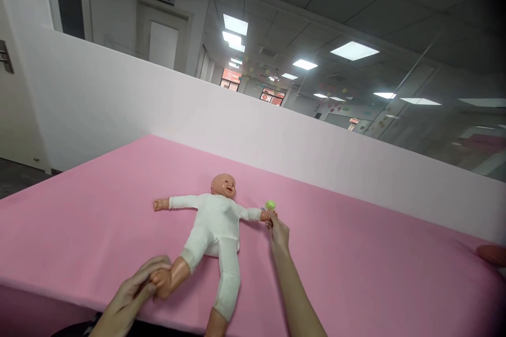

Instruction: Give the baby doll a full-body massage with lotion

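Note:
A baby doll (217, 216) in a white cloth suit lies on its back on a pink-covered table (348, 263), its arms spread wide and its legs pointing towards me. My left hand (138, 287) is closed around the doll's bare foot at lower left. At the end of the doll's outstretched arm on the right, my right hand (279, 230) pinches the doll's small hand. Just above those fingers shows a light green rounded toy (271, 204); whether my fingers also touch it I cannot tell. The doll's other foot runs out of view at the bottom edge.
A low white wall (237, 121) borders the table's far side, with glass panels above it. A reddish-brown rounded object (492, 254) sits at the far right edge. The table's near edge runs along the lower left, and a door (18, 84) stands at left.

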A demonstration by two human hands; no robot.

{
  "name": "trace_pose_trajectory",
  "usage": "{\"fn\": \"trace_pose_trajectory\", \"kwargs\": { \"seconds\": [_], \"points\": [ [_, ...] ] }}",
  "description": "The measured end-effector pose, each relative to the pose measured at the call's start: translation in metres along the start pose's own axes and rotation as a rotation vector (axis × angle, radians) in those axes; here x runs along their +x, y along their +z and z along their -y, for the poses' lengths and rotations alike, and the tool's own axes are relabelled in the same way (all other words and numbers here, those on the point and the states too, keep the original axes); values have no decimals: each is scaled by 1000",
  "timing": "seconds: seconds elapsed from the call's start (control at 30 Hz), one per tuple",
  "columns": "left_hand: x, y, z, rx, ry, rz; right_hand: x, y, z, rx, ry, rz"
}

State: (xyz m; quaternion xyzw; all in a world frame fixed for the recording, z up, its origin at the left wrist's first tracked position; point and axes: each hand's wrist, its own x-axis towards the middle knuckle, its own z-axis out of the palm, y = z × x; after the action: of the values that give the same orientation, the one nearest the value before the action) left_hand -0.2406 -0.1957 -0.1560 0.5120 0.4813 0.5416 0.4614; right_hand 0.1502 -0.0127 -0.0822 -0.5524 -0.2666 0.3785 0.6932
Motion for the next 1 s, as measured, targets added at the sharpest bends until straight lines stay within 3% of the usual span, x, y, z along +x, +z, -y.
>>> {"fn": "trace_pose_trajectory", "kwargs": {
  "seconds": [0.1,0.23,0.37,0.53,0.63,0.77,0.9,1.0],
  "points": [
    [-23,-14,16,0,-77,-70,5,-20,-18,70,105,-125],
    [-30,-15,15,15,-103,-133,4,-20,-21,102,99,-105],
    [-5,-4,-5,12,4,-96,-4,4,1,116,10,48],
    [41,25,-42,-22,125,-39,-28,46,26,-61,-156,217],
    [66,48,-53,-85,151,76,-45,68,23,-167,-230,342],
    [90,77,-50,-108,173,158,-62,87,7,-297,-294,493],
    [94,85,-48,-93,199,157,-60,89,2,-319,-309,500],
    [78,69,-44,-54,188,132,-43,76,10,-233,-243,403]
  ]
}}
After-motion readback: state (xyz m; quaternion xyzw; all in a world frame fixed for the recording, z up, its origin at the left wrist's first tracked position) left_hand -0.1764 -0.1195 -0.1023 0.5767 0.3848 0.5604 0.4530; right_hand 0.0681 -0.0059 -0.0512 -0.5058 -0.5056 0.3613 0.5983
